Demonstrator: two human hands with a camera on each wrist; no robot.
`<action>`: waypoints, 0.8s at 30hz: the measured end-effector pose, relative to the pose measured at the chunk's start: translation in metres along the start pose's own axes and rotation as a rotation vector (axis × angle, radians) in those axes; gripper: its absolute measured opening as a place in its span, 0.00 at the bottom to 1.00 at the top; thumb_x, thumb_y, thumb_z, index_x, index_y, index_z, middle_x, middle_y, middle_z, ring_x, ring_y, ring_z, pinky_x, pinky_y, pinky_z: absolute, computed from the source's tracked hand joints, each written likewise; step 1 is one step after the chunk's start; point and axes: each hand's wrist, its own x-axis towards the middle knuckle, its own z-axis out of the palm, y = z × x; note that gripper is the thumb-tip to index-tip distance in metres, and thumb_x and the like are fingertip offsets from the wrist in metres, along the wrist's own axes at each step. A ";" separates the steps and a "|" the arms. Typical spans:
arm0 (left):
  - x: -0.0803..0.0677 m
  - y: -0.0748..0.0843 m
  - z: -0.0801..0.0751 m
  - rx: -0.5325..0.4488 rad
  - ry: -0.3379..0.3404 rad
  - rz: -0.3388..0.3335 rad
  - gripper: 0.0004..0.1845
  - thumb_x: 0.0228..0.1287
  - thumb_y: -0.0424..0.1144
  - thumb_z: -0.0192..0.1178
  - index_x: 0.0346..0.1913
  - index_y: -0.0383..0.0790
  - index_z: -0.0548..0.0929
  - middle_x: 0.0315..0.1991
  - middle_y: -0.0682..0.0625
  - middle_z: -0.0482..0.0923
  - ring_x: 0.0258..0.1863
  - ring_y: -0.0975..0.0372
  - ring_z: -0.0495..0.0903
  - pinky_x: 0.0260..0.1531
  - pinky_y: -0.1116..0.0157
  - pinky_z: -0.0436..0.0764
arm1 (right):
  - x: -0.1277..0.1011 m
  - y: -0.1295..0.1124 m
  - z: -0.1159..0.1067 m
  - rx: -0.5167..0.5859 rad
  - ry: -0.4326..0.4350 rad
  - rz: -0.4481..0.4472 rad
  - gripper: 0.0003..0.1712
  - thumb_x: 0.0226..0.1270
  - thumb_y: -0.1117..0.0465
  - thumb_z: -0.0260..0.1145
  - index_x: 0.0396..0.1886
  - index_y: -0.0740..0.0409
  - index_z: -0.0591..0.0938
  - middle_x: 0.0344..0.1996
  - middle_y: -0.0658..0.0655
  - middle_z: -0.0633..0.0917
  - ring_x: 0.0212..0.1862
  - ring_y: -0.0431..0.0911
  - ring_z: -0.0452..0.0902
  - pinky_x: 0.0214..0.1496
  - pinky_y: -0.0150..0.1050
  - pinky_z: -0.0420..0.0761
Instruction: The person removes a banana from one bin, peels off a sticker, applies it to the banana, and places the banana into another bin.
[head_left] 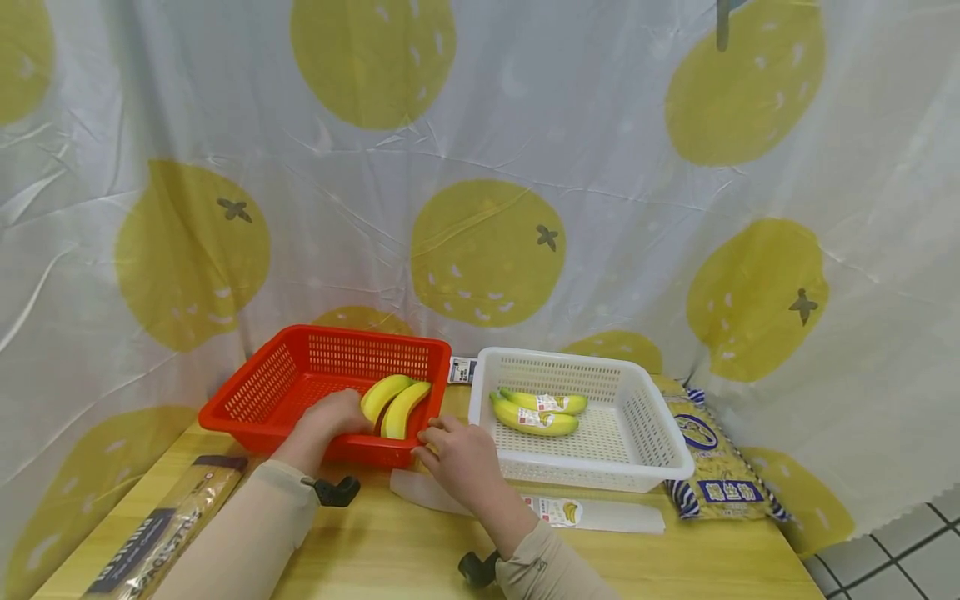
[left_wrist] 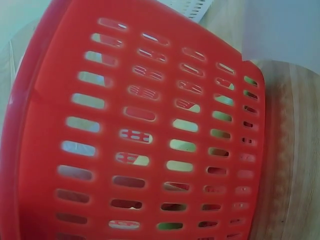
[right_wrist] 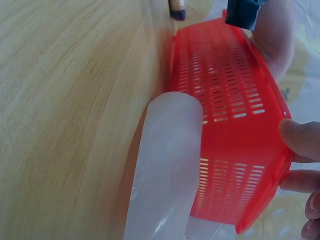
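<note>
Nearest: empty plastic wrappers [head_left: 600, 514] flat on the wooden table [head_left: 390, 550], just in front of the baskets. Right hand [head_left: 459, 458] on the red basket's [head_left: 300, 392] front right corner, fingertips [right_wrist: 300, 140] curled against the rim. Left hand [head_left: 333, 417] reaches over the front wall, beside two bare bananas [head_left: 395, 404] inside; can't tell if the fingers grip anything. Right of it, white basket [head_left: 637, 467] with two wrapped bananas [head_left: 536, 412]. Snack bag [head_left: 712, 467] far right; curtain [head_left: 480, 167] behind.
</note>
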 end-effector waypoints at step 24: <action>0.000 0.000 0.005 -0.091 0.258 -0.094 0.20 0.67 0.55 0.57 0.42 0.39 0.79 0.30 0.45 0.77 0.29 0.53 0.75 0.28 0.58 0.73 | 0.000 -0.001 -0.003 0.023 -0.046 0.016 0.11 0.62 0.50 0.77 0.41 0.47 0.92 0.41 0.49 0.90 0.41 0.40 0.87 0.35 0.32 0.82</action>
